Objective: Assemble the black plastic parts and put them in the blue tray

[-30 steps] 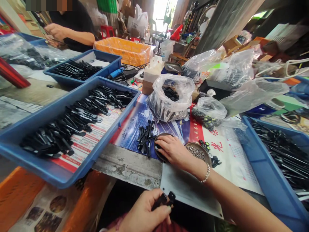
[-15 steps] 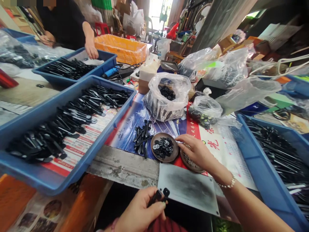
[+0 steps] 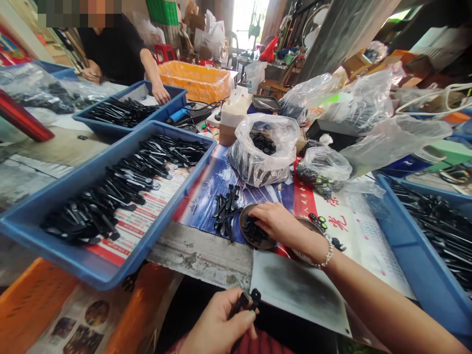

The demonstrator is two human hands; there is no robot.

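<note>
My left hand (image 3: 219, 324) is low at the table's near edge, closed around a small black plastic part (image 3: 246, 300) that sticks up between thumb and fingers. My right hand (image 3: 275, 223), a bead bracelet on its wrist, reaches across into a round brown dish (image 3: 248, 237) of small black pieces. Its fingertips curl down into the dish; what they pinch is hidden. A second dish (image 3: 311, 225) lies mostly under that wrist. A small pile of black strips (image 3: 226, 209) lies just left of the dishes.
A blue tray (image 3: 73, 255) of black strips fills the left. Another blue tray (image 3: 405, 255) stands at the right. Clear bags (image 3: 263, 152) of black parts sit behind the dishes. A grey metal plate (image 3: 295, 290) lies at the near edge. A co-worker's hand (image 3: 160, 93) rests on a far blue tray.
My right hand moved from the right-hand dish back onto the left dish of black pieces. My left hand stayed put with its black part. The co-worker's hand shifted along the far tray.
</note>
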